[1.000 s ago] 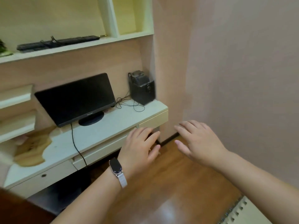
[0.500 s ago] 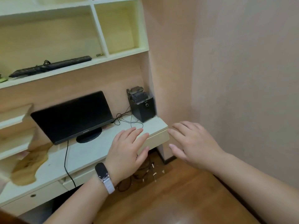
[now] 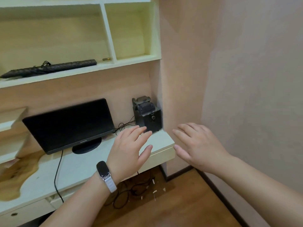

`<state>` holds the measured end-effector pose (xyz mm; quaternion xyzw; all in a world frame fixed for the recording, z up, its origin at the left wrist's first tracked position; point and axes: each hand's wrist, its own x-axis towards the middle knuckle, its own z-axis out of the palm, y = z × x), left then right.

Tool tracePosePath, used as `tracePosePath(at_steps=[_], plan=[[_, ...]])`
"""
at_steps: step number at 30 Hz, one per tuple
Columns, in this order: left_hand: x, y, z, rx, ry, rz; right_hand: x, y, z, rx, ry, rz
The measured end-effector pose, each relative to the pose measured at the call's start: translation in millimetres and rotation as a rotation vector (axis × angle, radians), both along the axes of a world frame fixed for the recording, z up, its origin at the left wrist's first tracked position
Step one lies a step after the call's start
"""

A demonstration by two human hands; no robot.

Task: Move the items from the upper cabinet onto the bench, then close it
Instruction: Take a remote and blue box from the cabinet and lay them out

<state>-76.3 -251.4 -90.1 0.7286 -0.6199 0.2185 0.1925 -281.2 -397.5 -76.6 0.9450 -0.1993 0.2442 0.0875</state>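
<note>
Keyboard (image 3: 49, 68) lay on the upper cabinet (image 3: 136, 60) shelf at 10 o'clock, fuller in view since my head tilted up. My left hand (image 3: 129, 151) and right hand (image 3: 196, 148) had risen over the bench (image 3: 78, 167), fingers spread and empty. I judged the reach was only beginning.

Left hand (image 3: 129, 150) and right hand (image 3: 196, 146) stretched forward side by side, palms down, fingers loosely spread, holding nothing.

Monitor (image 3: 68, 125), cables (image 3: 124, 126), speaker (image 3: 148, 117) along bench (image 3: 78, 167) rear
</note>
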Motion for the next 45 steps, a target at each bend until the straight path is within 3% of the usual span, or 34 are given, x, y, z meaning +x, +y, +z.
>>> tracePosePath(at_steps=[17,30,45], plan=[[207.8,-112.7,49.6,-0.182,-0.081,-0.030,205.4,-101.9,52.2,-0.141,-0.084,0.001],[267.0,-212.6,112.3,-0.207,-0.171,0.042,271.7,-228.5,134.8,-0.282,-0.117,0.042],[290.8,-315.9,271.1,-0.501,-0.371,0.144,345.3,-351.3,279.8,-0.411,-0.386,0.287]])
